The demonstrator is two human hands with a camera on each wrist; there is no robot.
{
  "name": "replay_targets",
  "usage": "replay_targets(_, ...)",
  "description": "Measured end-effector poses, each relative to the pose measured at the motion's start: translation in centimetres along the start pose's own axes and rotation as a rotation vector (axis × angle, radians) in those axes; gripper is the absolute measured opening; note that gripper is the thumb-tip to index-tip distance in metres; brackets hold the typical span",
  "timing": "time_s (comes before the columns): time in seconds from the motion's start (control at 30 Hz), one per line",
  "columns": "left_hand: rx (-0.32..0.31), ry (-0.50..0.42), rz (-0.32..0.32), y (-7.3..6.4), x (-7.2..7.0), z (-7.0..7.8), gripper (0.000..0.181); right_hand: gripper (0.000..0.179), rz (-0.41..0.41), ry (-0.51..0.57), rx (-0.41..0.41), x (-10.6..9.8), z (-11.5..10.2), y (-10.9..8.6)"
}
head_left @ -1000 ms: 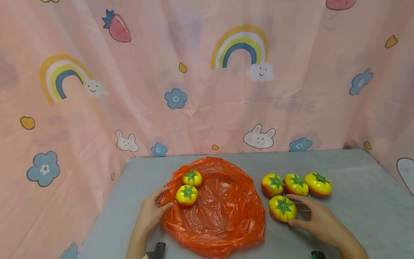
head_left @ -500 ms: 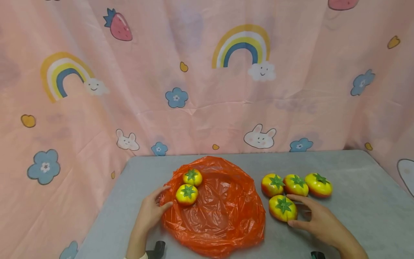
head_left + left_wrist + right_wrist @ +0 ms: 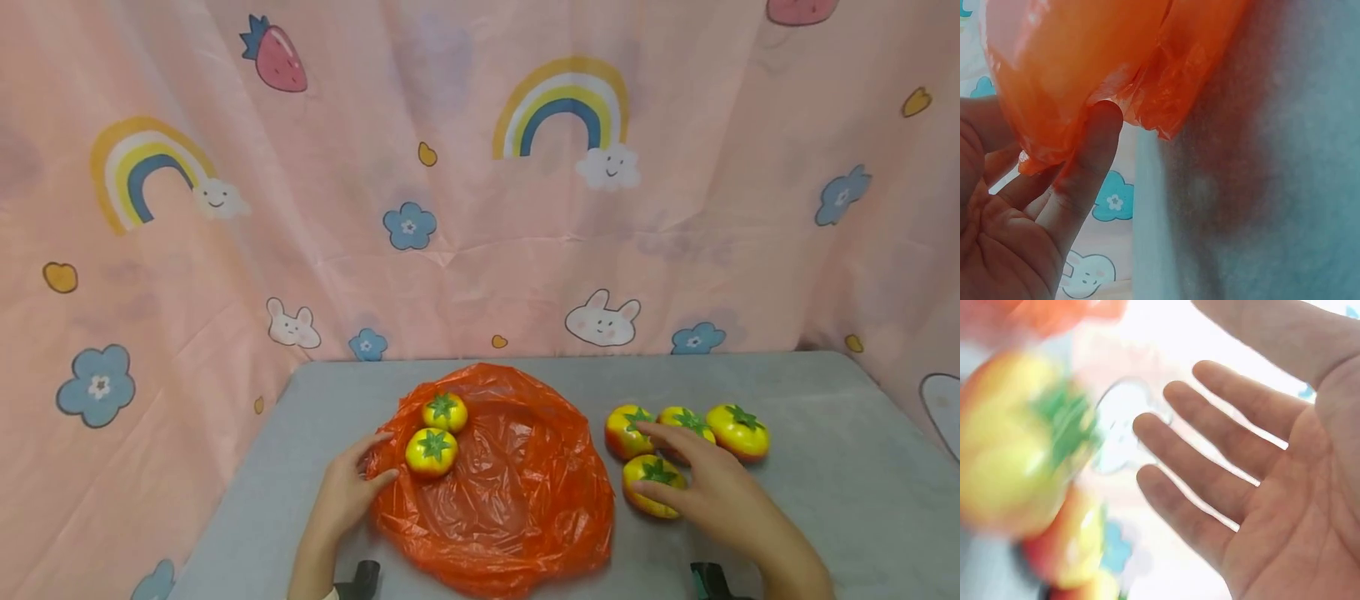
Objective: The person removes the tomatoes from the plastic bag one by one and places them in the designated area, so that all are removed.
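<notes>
My left hand (image 3: 347,492) holds the left edge of a thin orange-red plastic bag (image 3: 517,492), spread on the table with its mouth upward. In the left wrist view, thumb and fingers are around the bag's film (image 3: 1104,62). Two glossy yellow-red tomatoes (image 3: 431,452) with green star-shaped tops lie at the bag's left. On the right, my right hand (image 3: 708,483) hovers over the nearest loose tomato (image 3: 658,471), fingers extended. A gap shows between the spread fingers (image 3: 1191,456) and the blurred tomato (image 3: 1010,450) in the right wrist view.
Behind the nearest loose tomato, three others stand in a row, the rightmost tomato (image 3: 738,429) fully visible. The grey table (image 3: 840,467) meets a pink patterned curtain (image 3: 465,283) at its back edge. Dark wrist-worn devices (image 3: 362,579) show at the bottom.
My right hand has lifted from beside the nearest loose tomato and shifted left, over it, now partly covering the row behind. The left hand stays at the bag's edge.
</notes>
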State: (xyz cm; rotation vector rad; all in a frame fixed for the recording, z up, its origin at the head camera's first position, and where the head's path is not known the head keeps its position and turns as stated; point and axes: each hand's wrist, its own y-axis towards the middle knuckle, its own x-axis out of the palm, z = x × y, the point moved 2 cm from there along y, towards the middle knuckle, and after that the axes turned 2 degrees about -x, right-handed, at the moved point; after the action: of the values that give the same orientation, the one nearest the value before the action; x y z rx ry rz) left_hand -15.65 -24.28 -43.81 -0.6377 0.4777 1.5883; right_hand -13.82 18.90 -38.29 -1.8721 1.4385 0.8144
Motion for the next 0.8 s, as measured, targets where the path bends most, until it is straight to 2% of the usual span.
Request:
replay_targets(0.13,0.007,-0.009,0.003,0.0,-0.1,0.1,0.052,0.075,-0.006,0.072,-0.123,-0.1,-3.3,1.6)
replay_targets(0.27,0.006,-0.016,-0.003,-0.2,-0.3,0.3,0.052,0.068,-0.037,0.140,-0.236,1.0,-6.0,3.9)
replay_targets(0.47,-0.018,-0.018,0.000,-0.6,-0.7,0.5,0.052,0.062,-0.128,0.189,-0.320,4.6,-9.2,7.6)
replay_targets(0.63,-0.014,-0.005,0.006,-0.6,-0.9,0.5,0.051,0.061,-0.176,0.224,-0.414,7.6,-11.1,9.6)
replay_targets(0.8,0.008,-0.005,0.007,-0.4,-0.4,0.6,0.051,0.057,-0.198,0.210,-0.404,9.9,-11.8,10.8)
